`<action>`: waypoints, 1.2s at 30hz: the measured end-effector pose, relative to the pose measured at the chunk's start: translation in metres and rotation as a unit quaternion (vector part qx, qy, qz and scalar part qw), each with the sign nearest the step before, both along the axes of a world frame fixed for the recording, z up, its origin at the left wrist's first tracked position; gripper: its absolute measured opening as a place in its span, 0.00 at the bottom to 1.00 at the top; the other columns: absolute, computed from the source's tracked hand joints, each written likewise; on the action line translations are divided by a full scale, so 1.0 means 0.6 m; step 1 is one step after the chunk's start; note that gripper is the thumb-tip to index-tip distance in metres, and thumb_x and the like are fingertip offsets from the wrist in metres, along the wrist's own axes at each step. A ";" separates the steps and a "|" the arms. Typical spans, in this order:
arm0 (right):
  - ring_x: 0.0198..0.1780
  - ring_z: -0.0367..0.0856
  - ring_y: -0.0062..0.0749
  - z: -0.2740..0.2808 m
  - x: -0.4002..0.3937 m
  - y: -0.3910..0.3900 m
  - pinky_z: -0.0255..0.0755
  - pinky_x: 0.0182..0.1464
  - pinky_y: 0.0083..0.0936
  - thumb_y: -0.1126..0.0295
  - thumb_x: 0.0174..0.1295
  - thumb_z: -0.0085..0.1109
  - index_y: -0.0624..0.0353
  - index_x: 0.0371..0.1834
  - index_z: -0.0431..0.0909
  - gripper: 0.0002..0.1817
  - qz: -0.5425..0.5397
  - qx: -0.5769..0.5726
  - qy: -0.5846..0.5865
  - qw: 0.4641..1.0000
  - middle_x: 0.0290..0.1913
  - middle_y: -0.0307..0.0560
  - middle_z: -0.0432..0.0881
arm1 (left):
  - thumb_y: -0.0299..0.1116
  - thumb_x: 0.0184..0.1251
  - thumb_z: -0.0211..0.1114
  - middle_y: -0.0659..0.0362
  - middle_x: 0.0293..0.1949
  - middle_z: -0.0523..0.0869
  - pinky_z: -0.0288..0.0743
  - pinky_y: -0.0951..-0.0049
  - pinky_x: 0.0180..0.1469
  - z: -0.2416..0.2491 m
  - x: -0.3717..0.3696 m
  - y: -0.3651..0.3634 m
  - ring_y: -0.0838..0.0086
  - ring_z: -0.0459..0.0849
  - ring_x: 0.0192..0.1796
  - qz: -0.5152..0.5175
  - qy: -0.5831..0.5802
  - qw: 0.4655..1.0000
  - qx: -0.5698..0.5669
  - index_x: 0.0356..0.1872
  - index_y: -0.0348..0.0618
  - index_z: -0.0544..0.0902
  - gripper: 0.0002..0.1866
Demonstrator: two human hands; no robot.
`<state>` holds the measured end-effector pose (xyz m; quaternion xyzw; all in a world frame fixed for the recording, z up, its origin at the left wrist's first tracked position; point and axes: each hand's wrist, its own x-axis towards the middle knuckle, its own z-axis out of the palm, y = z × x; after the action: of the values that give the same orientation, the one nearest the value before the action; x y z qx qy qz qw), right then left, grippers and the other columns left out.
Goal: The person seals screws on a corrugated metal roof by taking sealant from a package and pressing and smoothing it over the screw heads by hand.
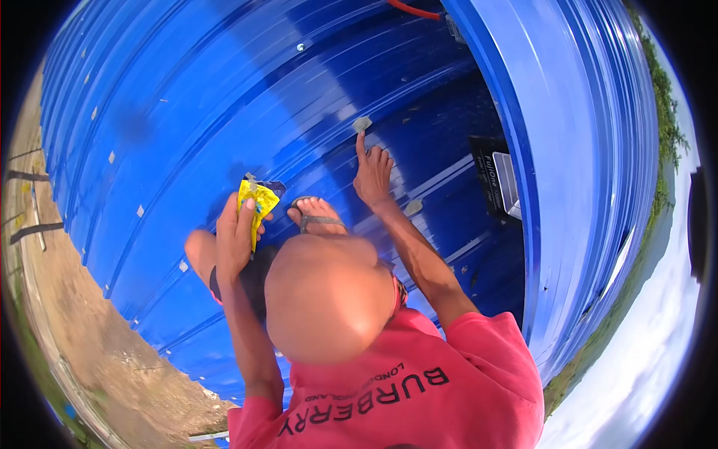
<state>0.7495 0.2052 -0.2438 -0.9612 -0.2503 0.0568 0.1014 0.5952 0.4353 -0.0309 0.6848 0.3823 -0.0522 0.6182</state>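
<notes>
My left hand (238,232) is closed around a yellow packet (258,197). The packet's top is opened out, showing dark lining and some greyish material. Out in front, my right hand (374,174) has its index finger stretched out and the other fingers partly curled, with nothing held in it. That fingertip touches the near edge of a small greyish dab (362,123) on the blue ribbed metal sheet (247,90). Another pale dab (413,207) lies beside my right forearm. My sandalled foot (320,213) rests on the sheet between both hands.
A raised blue metal panel (516,172) rises on the right. A black box with a white front (502,179) sits against it. Further off are a red cable (415,10) and a round fastener (301,47). The sheet's edge drops to bare ground (90,322) on the left.
</notes>
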 end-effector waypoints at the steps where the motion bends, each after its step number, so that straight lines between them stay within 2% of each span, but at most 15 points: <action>1: 0.46 0.66 0.46 0.002 -0.006 0.008 0.59 0.52 0.41 0.80 0.53 0.57 0.52 0.84 0.50 0.50 -0.003 0.011 -0.001 1.000 0.45 0.52 0.69 | 0.43 0.84 0.52 0.59 0.33 0.88 0.72 0.80 0.29 0.000 0.001 0.000 0.84 0.79 0.27 0.001 0.002 1.000 -0.004 0.49 0.40 0.79 0.16; 4: 0.46 0.66 0.46 0.034 -0.020 0.043 0.60 0.51 0.41 0.83 0.52 0.56 0.48 0.84 0.51 0.51 -0.003 0.061 0.081 0.995 0.44 0.52 0.69 | 0.42 0.84 0.52 0.58 0.33 0.88 0.72 0.80 0.29 0.023 0.006 -0.010 0.84 0.78 0.27 0.005 0.016 1.000 0.017 0.50 0.40 0.79 0.16; 5: 0.45 0.67 0.46 0.054 -0.026 0.060 0.62 0.51 0.41 0.86 0.53 0.52 0.44 0.84 0.55 0.50 0.031 0.179 0.093 0.979 0.44 0.51 0.69 | 0.42 0.84 0.52 0.58 0.34 0.88 0.72 0.81 0.29 0.022 0.006 -0.007 0.84 0.78 0.27 0.017 0.008 1.000 -0.001 0.51 0.40 0.78 0.15; 7: 0.45 0.70 0.48 0.148 -0.029 0.108 0.69 0.53 0.40 0.89 0.51 0.46 0.45 0.82 0.60 0.49 0.086 0.366 0.114 0.920 0.45 0.53 0.70 | 0.41 0.84 0.52 0.58 0.35 0.88 0.72 0.81 0.30 0.009 -0.001 -0.012 0.84 0.78 0.27 0.041 -0.004 0.998 -0.038 0.52 0.41 0.77 0.14; 8: 0.47 0.71 0.48 0.185 -0.025 0.129 0.71 0.54 0.40 0.90 0.49 0.45 0.44 0.82 0.60 0.51 0.121 0.413 0.133 0.893 0.45 0.53 0.71 | 0.40 0.83 0.52 0.57 0.36 0.88 0.72 0.82 0.30 0.007 -0.005 -0.017 0.84 0.78 0.28 0.061 -0.013 0.997 -0.047 0.55 0.41 0.77 0.14; 11: 0.42 0.70 0.43 0.279 -0.011 0.177 0.72 0.50 0.33 0.90 0.48 0.45 0.51 0.83 0.56 0.51 0.171 0.517 0.132 0.828 0.44 0.52 0.71 | 0.36 0.82 0.54 0.56 0.41 0.88 0.74 0.82 0.32 0.007 -0.015 -0.016 0.84 0.79 0.31 0.108 -0.045 0.991 -0.063 0.61 0.41 0.75 0.14; 14: 0.48 0.73 0.32 0.316 -0.002 0.166 0.72 0.55 0.28 0.86 0.59 0.48 0.50 0.87 0.41 0.51 0.128 0.511 0.247 0.813 0.51 0.48 0.75 | 0.33 0.81 0.56 0.55 0.45 0.88 0.77 0.81 0.36 -0.008 -0.018 -0.010 0.82 0.81 0.35 0.115 -0.082 0.987 -0.073 0.65 0.41 0.73 0.17; 17: 0.45 0.72 0.27 0.296 -0.011 0.152 0.74 0.49 0.25 0.82 0.60 0.57 0.50 0.86 0.30 0.56 0.035 0.556 0.383 0.737 0.51 0.48 0.76 | 0.30 0.79 0.57 0.54 0.48 0.88 0.81 0.76 0.42 -0.037 -0.018 0.009 0.79 0.84 0.40 0.086 -0.124 0.985 -0.080 0.66 0.38 0.73 0.18; 19: 0.48 0.73 0.26 0.290 -0.014 0.149 0.74 0.50 0.23 0.77 0.62 0.65 0.49 0.85 0.23 0.61 0.048 0.547 0.393 0.737 0.56 0.48 0.77 | 0.30 0.80 0.56 0.54 0.49 0.88 0.83 0.74 0.46 -0.027 0.005 0.001 0.76 0.87 0.43 0.079 -0.146 0.981 -0.101 0.64 0.36 0.74 0.17; 20: 0.47 0.74 0.26 0.297 -0.015 0.151 0.74 0.51 0.23 0.76 0.61 0.69 0.48 0.85 0.24 0.63 0.049 0.550 0.408 0.727 0.56 0.49 0.78 | 0.30 0.80 0.55 0.54 0.49 0.88 0.83 0.74 0.46 -0.030 0.014 -0.001 0.75 0.87 0.43 0.064 -0.162 0.979 -0.107 0.63 0.35 0.74 0.17; 23: 0.42 0.75 0.22 0.322 -0.009 0.158 0.76 0.47 0.22 0.77 0.60 0.68 0.47 0.85 0.24 0.63 0.025 0.521 0.437 0.733 0.52 0.48 0.79 | 0.31 0.80 0.55 0.54 0.47 0.88 0.83 0.73 0.47 -0.024 0.038 -0.012 0.75 0.88 0.44 0.070 -0.189 0.972 -0.120 0.62 0.35 0.74 0.16; 26: 0.37 0.76 0.21 0.338 -0.009 0.157 0.77 0.43 0.21 0.78 0.59 0.66 0.46 0.86 0.24 0.63 0.031 0.535 0.432 0.726 0.47 0.47 0.80 | 0.32 0.80 0.55 0.54 0.46 0.89 0.83 0.74 0.44 -0.016 0.049 -0.014 0.74 0.89 0.42 0.053 -0.182 0.980 -0.058 0.62 0.37 0.76 0.16; 29: 0.34 0.77 0.21 0.369 -0.010 0.162 0.78 0.40 0.24 0.80 0.58 0.64 0.45 0.86 0.25 0.62 0.033 0.434 0.382 0.815 0.41 0.47 0.82 | 0.32 0.80 0.55 0.54 0.40 0.90 0.82 0.74 0.38 -0.008 0.055 -0.025 0.73 0.90 0.35 0.020 -0.133 0.991 0.007 0.62 0.38 0.78 0.16; 32: 0.35 0.81 0.23 0.363 -0.002 0.160 0.79 0.40 0.25 0.80 0.58 0.64 0.45 0.87 0.31 0.60 0.033 0.423 0.342 0.838 0.40 0.49 0.84 | 0.33 0.80 0.54 0.55 0.35 0.90 0.80 0.71 0.35 -0.011 0.062 -0.036 0.73 0.88 0.29 0.004 -0.113 0.993 0.034 0.59 0.38 0.79 0.15; 36: 0.37 0.82 0.25 0.347 -0.009 0.163 0.79 0.41 0.25 0.82 0.57 0.64 0.48 0.87 0.41 0.56 -0.004 0.481 0.377 0.792 0.42 0.48 0.86 | 0.32 0.83 0.52 0.59 0.30 0.86 0.74 0.73 0.27 -0.004 0.070 -0.049 0.80 0.81 0.25 0.007 -0.130 0.990 0.055 0.54 0.36 0.80 0.12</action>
<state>0.7440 0.3029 -0.0353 -0.6917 -0.1831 0.2863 0.6372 0.6372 0.4060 -0.0332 0.7158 0.3061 0.0625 0.6245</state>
